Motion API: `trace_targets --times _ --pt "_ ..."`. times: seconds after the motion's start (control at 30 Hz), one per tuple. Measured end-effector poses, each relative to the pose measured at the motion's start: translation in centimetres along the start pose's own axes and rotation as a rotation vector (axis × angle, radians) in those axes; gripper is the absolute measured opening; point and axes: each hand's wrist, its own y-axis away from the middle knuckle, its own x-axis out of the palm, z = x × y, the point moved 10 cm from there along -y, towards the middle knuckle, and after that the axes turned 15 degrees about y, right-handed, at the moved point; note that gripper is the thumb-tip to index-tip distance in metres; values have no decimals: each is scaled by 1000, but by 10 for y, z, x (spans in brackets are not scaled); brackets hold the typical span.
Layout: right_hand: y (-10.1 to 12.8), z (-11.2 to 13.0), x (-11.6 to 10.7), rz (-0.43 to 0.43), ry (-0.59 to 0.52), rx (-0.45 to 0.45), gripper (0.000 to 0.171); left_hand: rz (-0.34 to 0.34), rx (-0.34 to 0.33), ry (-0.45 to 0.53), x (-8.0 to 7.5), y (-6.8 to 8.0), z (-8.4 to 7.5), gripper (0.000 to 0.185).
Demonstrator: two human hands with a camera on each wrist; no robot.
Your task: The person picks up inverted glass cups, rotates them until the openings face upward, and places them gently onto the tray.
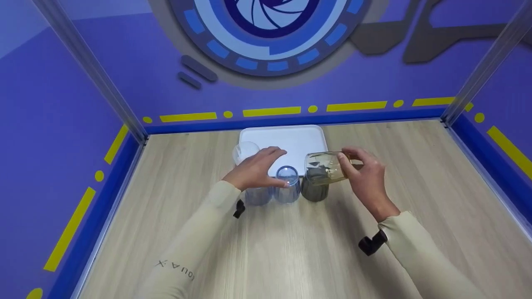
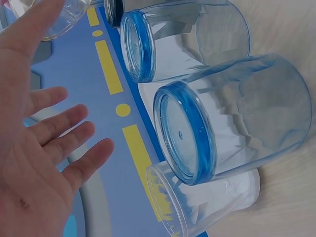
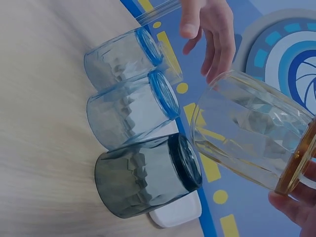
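Observation:
In the head view my right hand (image 1: 368, 176) grips an amber-tinted glass (image 1: 326, 167) by its thick base. The glass lies tilted on its side in the air, mouth toward the left. Just beneath stands a smoky grey glass (image 3: 148, 175), bottom up. Beside it two blue-tinted glasses (image 3: 133, 113) (image 2: 237, 118) stand upside down in the same row. My left hand (image 1: 259, 168) hovers over the blue glasses, fingers spread and holding nothing. It partly hides the left blue glass and a clear cup (image 1: 246, 151) behind.
A white tray (image 1: 286, 137) lies behind the row, near the back wall (image 1: 266, 99). Wood-grain tabletop (image 1: 286, 249) extends in front of the glasses. Side walls (image 1: 99, 176) border the table.

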Motion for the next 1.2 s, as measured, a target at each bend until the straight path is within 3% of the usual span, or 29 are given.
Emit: trace_targets --times 0.23,0.67,1.2 --pt "3 1 6 18 -9 32 32 -20 45 -11 3 -3 -5 94" --pt "8 2 13 31 -40 48 34 -2 28 51 12 -7 -8 100" --pt "12 1 22 45 -104 62 34 1 57 102 18 -9 -11 104"
